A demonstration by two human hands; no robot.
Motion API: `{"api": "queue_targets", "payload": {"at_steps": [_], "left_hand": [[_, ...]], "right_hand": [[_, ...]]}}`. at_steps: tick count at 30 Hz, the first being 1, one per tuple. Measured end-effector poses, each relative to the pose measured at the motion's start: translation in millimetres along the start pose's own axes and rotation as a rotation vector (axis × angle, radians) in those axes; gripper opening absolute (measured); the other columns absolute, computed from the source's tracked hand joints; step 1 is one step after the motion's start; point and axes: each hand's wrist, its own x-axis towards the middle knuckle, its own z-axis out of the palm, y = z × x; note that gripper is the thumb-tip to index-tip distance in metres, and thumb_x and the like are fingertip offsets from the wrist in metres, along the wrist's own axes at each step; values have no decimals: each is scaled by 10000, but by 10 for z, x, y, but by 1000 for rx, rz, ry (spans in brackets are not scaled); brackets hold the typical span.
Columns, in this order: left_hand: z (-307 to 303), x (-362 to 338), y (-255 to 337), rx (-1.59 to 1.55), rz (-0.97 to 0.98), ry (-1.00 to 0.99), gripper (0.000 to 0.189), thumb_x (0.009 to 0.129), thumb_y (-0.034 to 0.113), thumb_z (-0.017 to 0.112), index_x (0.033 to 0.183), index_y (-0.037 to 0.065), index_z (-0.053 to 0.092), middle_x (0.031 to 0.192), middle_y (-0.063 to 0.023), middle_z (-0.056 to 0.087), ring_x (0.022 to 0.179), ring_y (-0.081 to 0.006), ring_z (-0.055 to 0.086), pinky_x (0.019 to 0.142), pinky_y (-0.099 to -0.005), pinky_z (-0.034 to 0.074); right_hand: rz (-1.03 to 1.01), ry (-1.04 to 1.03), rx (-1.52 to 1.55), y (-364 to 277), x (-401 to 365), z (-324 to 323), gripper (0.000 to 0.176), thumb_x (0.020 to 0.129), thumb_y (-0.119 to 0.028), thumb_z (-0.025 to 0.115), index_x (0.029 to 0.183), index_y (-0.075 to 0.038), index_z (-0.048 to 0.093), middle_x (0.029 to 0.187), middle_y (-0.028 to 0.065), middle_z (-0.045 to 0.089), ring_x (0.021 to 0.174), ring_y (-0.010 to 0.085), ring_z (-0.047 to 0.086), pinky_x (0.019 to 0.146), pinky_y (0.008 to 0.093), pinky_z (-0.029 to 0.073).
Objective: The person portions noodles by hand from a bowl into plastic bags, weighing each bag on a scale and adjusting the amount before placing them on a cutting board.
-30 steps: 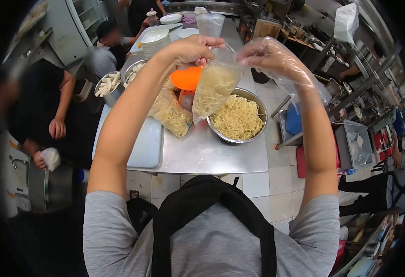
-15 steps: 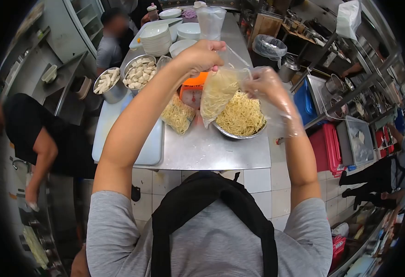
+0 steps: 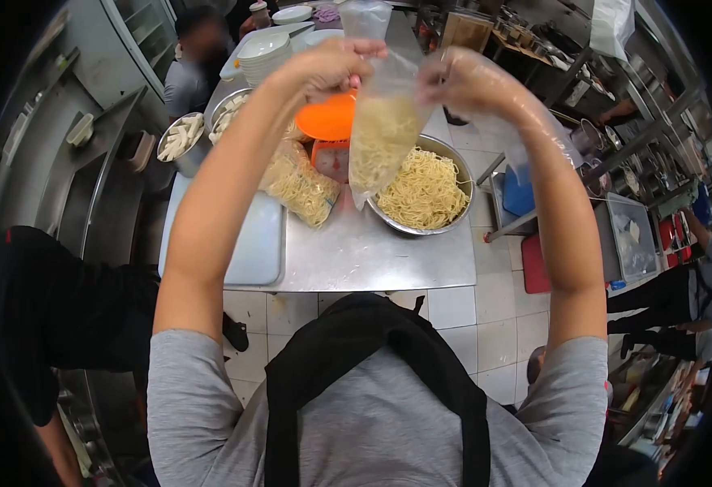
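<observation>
Head view, kitchen prep table. You hold the noodle bag (image 3: 382, 142) up in the air with both hands, well clear of the steel table (image 3: 356, 256). It hangs by its top, with the yellow noodles sunk into its lower part and the clear neck above them empty. Held high like this, the weight probably packs the noodles downward and leaves the neck free to handle.

The bag hangs in front of the near-left rim of the metal bowl (image 3: 463, 183), which is heaped with loose noodles. Judged from that, strands that slip out would land in or beside the bowl.

- Left hand (image 3: 331, 69): bare, fingers drawn together and pinching the bag's top on its left side.
- Right hand (image 3: 468, 81): in a loose clear plastic glove, fingers curled at the right side of the bag's top. It looks like a pinch on the film, but the glove blurs the fingertips.

A filled bag (image 3: 297, 185) lies on its side left of the bowl. An orange scale pan (image 3: 327, 120) sits behind it, partly hidden by your left forearm. A person stands at the far left corner.
</observation>
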Motion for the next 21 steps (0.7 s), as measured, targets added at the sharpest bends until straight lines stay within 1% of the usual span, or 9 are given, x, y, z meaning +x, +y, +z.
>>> {"api": "queue_targets", "payload": {"at_steps": [2,3,5,6,8,9,12,15,21], "left_hand": [[-397,75,188,-1,38,-34,601,696,-32,498,1289,0,402,1121,-66,571,514,-58,521,440,-183,426],[-579,164,172,14,34,-27,595,716,-11,525,1297,11,398,1155,-53,563,504,-59,485,434,-190,399],[-671,231,256,153,57,20,608,720,5,522,1310,-5,371,1148,-16,560,485,-42,423,413,-179,346],[-675,278,263,156,58,28,608,720,5,522,1310,-5,371,1148,-16,560,485,-42,423,413,-179,346],[-675,391,244,380,87,224,542,698,-10,504,1239,-4,471,1024,-40,614,521,-76,482,455,-211,399],[-491,292,371,800,1,350,478,681,-21,495,1155,7,555,893,-66,642,565,-120,535,511,-251,441],[-412,499,113,883,-36,314,575,679,8,502,1252,8,455,1006,-119,625,566,-150,598,517,-275,490],[-230,591,-205,934,29,265,570,661,38,514,1230,32,489,901,-158,646,639,-223,641,619,-339,513],[228,626,-596,1047,-97,154,584,677,21,515,1251,128,497,894,-166,644,615,-199,630,613,-316,506]], "right_hand": [[-428,428,330,26,92,-59,375,729,-218,660,1065,-66,590,853,75,599,644,113,544,523,260,460],[-431,425,333,-56,26,-87,375,729,-218,660,1065,-66,590,853,75,599,644,113,544,523,260,460],[-582,580,382,-274,-182,-145,359,777,-65,605,1120,-8,515,1036,105,557,955,160,530,795,272,432],[-590,579,382,-205,-158,-69,359,777,-65,605,1120,-8,515,1036,105,557,955,160,530,795,272,432],[-519,679,505,91,-55,220,410,736,-256,659,1092,-69,580,912,80,575,703,127,552,547,267,468],[-462,620,512,141,-120,342,418,738,-262,658,1101,-71,578,950,87,566,721,150,558,565,274,474],[-278,517,662,384,-326,792,405,741,-251,658,1086,-52,585,941,87,570,730,142,553,623,272,469],[-138,461,778,529,-497,1089,376,754,-221,643,1066,-19,587,906,69,569,733,132,546,644,264,453],[72,365,910,822,-567,1336,326,772,-184,618,1032,12,592,833,36,559,736,116,531,633,241,424]]}}
